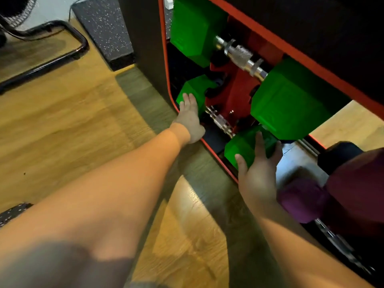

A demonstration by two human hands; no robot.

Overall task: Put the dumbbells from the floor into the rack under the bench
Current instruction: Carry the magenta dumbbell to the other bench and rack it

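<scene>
While the small green hex-ended dumbbell with a chrome handle (223, 123) is seated into the red rack (234, 94), its ends are pressed by the flat left hand (190, 119) and cupped right hand (259, 169); release is judged next.

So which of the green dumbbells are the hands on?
The smaller, lower green dumbbell: left hand on its far head, right hand on its near head. The bigger one above is untouched.
</scene>
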